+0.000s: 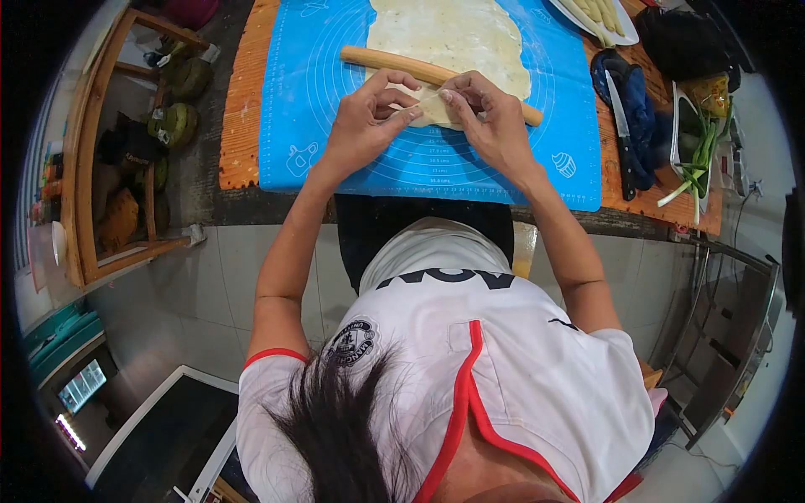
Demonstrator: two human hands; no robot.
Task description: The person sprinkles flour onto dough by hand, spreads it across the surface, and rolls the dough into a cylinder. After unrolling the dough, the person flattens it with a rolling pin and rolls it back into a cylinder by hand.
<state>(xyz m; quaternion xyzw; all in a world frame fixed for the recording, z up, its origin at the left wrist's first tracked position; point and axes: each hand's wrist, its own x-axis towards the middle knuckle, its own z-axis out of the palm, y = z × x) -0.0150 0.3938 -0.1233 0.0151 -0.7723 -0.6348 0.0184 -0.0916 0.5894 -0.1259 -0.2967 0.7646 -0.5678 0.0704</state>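
A large flat sheet of pale dough [453,35] lies on a blue printed mat [306,109]. Across the dough rests a wooden rolling pin [390,60], tilted slightly down to the right. Just below the pin, my left hand [371,116] pinches the near edge of the dough between thumb and fingers. Close beside it, my right hand [486,113] pinches the same edge, and its fingers partly cover the pin. A small flap of dough shows between the two hands.
Right of the mat lie a knife [619,126], a dark blue cloth [639,117] and green onions [698,163] in a white tray. A white plate [625,25] with pale sticks is at the top right. The wooden table [241,109] ends before my body.
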